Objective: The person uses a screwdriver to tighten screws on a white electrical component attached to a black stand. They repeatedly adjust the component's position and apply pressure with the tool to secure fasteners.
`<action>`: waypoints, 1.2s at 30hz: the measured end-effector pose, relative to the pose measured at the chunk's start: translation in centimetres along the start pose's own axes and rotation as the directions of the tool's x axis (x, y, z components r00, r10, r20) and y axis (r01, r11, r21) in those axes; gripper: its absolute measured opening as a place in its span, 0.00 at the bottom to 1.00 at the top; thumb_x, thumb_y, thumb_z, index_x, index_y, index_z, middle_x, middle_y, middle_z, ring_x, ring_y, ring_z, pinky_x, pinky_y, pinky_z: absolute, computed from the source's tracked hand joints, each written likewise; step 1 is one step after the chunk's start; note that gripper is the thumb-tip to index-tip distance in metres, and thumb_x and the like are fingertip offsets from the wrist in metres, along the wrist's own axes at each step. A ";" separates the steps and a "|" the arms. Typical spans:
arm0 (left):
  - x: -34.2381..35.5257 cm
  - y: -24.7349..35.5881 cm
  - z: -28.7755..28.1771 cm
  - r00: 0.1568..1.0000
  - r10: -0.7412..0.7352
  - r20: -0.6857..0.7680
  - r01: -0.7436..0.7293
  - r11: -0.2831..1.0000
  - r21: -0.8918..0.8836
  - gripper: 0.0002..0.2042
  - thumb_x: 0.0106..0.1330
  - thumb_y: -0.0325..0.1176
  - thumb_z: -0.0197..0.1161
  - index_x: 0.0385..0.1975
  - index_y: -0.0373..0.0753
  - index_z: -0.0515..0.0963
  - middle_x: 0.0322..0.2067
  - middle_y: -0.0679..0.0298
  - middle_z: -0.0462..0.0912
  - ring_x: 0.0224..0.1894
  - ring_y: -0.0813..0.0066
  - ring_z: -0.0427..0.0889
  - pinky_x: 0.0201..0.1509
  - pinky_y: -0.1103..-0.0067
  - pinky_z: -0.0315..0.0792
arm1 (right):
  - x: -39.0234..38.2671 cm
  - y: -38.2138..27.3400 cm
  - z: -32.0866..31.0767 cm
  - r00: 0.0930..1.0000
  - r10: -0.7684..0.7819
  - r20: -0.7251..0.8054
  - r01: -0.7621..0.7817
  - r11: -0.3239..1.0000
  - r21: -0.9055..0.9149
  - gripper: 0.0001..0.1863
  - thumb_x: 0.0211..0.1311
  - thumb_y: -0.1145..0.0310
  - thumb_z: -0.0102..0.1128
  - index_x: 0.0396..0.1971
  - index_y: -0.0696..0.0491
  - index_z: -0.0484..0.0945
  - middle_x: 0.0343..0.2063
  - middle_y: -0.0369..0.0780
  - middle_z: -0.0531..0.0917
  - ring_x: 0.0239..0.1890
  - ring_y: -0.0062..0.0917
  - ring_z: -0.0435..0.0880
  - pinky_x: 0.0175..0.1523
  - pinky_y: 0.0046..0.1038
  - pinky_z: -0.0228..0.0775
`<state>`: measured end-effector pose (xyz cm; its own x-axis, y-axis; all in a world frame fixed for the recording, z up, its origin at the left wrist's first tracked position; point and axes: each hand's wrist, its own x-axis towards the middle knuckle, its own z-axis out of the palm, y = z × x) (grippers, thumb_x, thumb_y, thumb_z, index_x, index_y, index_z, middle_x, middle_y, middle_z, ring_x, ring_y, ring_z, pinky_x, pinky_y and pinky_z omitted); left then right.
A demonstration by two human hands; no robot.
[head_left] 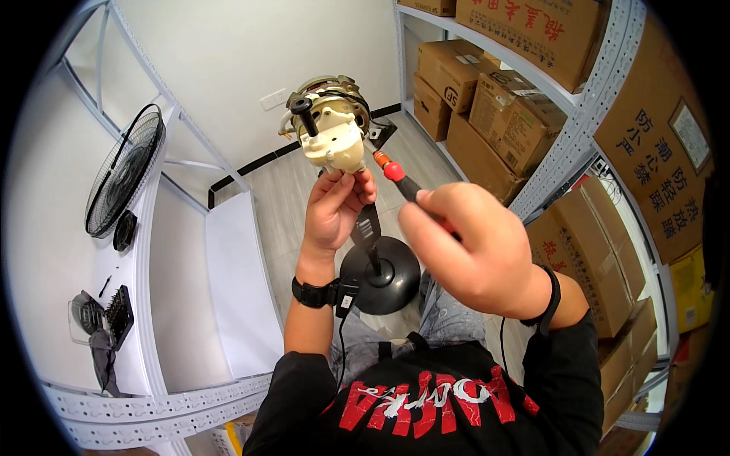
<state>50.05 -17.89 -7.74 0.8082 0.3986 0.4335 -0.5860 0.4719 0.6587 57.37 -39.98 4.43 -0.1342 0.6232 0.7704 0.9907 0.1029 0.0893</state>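
Note:
Out in front of me is the bared motor head of a fan (334, 144), with a cream gear housing and a black knob on top. My left hand (334, 205) pinches the lower end of that housing between thumb and fingers. A screwdriver (404, 182) with a red and black handle is gripped in my right hand (479, 251). Its shaft points up and left at the right side of the motor; whether the tip touches a screw I cannot tell. Below, a black pole (366, 229) runs down to the round black fan base (395, 292), between my legs.
On the white shelf (144, 289) at left lie a wire fan grille (125, 171), a small round black part (125, 230) and a screwdriver bit set (120, 315). Cardboard boxes (517, 121) fill the metal rack on the right. A wall socket (274, 99) is behind the motor.

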 end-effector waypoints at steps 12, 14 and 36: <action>0.2 0.2 0.4 1.000 -0.008 -0.020 0.009 0.999 0.052 0.11 0.75 0.35 0.55 0.45 0.34 0.77 0.37 0.61 0.80 0.39 0.72 0.79 0.46 0.76 0.74 | 1.2 -0.1 0.1 0.988 0.153 -0.023 -0.153 0.988 -0.023 0.16 0.46 0.81 0.67 0.39 0.55 0.81 0.32 0.40 0.74 0.19 0.25 0.72 0.22 0.28 0.65; 0.2 0.1 -0.1 1.000 -0.022 0.019 0.022 0.999 0.028 0.10 0.75 0.34 0.55 0.45 0.34 0.77 0.38 0.61 0.80 0.40 0.71 0.80 0.47 0.75 0.75 | 0.7 -0.1 0.4 0.997 0.068 0.026 -0.068 0.998 -0.004 0.17 0.45 0.82 0.65 0.39 0.56 0.80 0.37 0.42 0.75 0.21 0.27 0.74 0.24 0.27 0.68; 0.4 0.0 -0.5 0.995 -0.047 0.085 0.045 0.999 0.023 0.11 0.76 0.36 0.54 0.46 0.34 0.77 0.39 0.62 0.80 0.41 0.72 0.79 0.49 0.75 0.74 | 1.0 0.5 0.3 0.999 -0.048 0.022 0.049 0.997 -0.066 0.17 0.45 0.73 0.63 0.39 0.55 0.79 0.31 0.38 0.71 0.24 0.26 0.74 0.25 0.25 0.67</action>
<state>50.32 -17.34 -7.89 0.8369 0.3072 0.4529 -0.5473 0.4713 0.6916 57.75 -39.05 5.06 -0.1820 0.6347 0.7510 0.9823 0.0823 0.1685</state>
